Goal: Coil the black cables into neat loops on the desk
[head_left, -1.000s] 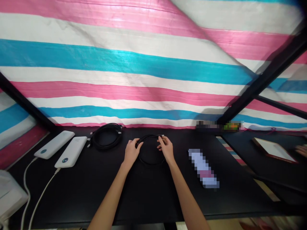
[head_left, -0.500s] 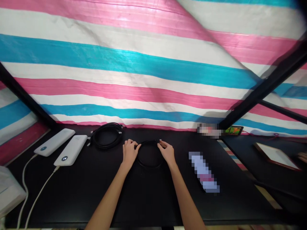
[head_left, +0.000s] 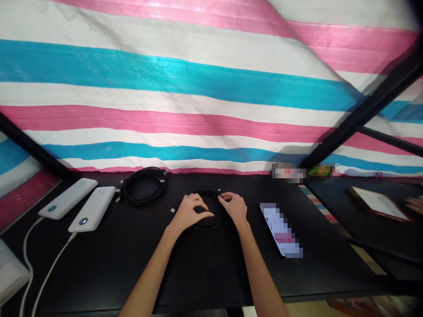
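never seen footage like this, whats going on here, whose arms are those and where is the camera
There is no machine here. The two bare arms belong to a person wearing a camera on the head, so the single picture looks forward and down at their own work. The left hand and the right hand grip a small coil of black cable lying on a black table. To the left lie a bigger cable coil, one white power bank and a second power bank, each with a white lead. To the right lies a phone. A striped sheet hangs behind. The hand at the far right edge is someone else's.
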`<state>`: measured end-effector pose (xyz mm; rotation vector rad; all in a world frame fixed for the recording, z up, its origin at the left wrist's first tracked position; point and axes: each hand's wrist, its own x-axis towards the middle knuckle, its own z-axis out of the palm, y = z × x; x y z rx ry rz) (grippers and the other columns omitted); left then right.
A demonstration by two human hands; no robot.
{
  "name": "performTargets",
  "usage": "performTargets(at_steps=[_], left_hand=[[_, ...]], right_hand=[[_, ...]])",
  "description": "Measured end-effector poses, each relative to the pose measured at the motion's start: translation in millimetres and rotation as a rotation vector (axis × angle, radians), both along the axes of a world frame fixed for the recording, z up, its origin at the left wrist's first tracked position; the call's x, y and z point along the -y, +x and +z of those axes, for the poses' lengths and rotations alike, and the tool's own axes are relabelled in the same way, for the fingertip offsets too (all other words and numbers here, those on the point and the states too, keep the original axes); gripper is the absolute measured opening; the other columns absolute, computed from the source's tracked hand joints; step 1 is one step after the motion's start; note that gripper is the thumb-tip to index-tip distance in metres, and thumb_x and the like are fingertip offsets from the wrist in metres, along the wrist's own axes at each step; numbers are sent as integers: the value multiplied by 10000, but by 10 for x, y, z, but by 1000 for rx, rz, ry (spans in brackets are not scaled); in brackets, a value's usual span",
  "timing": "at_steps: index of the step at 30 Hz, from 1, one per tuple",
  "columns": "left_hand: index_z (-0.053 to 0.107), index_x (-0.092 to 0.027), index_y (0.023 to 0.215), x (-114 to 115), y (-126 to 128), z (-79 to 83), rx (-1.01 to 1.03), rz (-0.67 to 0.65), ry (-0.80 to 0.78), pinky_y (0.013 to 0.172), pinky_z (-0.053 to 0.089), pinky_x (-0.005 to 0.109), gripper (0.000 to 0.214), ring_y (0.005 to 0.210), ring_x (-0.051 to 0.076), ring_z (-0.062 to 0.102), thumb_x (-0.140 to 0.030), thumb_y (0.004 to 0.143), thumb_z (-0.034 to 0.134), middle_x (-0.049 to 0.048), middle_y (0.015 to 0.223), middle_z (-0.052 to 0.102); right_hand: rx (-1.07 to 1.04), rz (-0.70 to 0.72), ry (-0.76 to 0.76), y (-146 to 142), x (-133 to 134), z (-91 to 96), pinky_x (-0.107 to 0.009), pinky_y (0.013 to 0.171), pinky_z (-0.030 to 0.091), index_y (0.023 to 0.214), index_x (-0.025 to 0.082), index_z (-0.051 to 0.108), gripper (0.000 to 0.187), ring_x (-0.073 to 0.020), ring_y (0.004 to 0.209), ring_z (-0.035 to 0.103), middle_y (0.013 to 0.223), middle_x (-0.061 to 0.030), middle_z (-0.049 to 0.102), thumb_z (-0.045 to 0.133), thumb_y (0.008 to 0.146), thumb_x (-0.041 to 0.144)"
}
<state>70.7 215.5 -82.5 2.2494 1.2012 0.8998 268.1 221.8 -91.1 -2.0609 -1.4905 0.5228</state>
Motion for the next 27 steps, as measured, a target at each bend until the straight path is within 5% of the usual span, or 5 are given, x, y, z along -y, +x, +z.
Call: performTargets(at_steps=[4, 11, 17, 27], left_hand=[[669, -224, 775, 121, 162, -99, -68, -184, -102, 916, 348, 363, 371, 833, 172, 566, -555, 615, 722, -5, 826, 615], [617, -223, 835, 165, 251, -209, -229, -240, -81, 924, 359, 363, 269, 799, 158, 555, -409, 674, 725, -23, 794, 576], [630, -225, 891, 84, 199, -220, -275, -74, -16, 882, 352, 378, 132, 902, 194, 550, -297, 780, 643, 4, 895, 625], [665, -214, 832, -52, 172, -375, -101, 115, 20, 823, 410, 365, 75, 890, 200, 549, -247, 764, 668, 26, 893, 624]], right_hand=[[-47, 21, -1, 26, 1, -13, -268, 669, 461, 791, 280, 716, 241, -180, 790, 668, 799, 16, 722, 611, 733, 489], [-48, 43, 11, 42, -17, -68, -269, 690, 477, 804, 266, 716, 191, -179, 785, 672, 795, 14, 722, 656, 710, 420], [-112, 71, 96, 26, -58, -150, -268, 705, 492, 946, 237, 695, 269, -165, 766, 667, 874, -1, 722, 644, 722, 377], [-241, 143, 150, -76, -82, -223, -281, 689, 531, 1101, 199, 640, 415, -133, 641, 655, 1058, -52, 688, 659, 709, 333]])
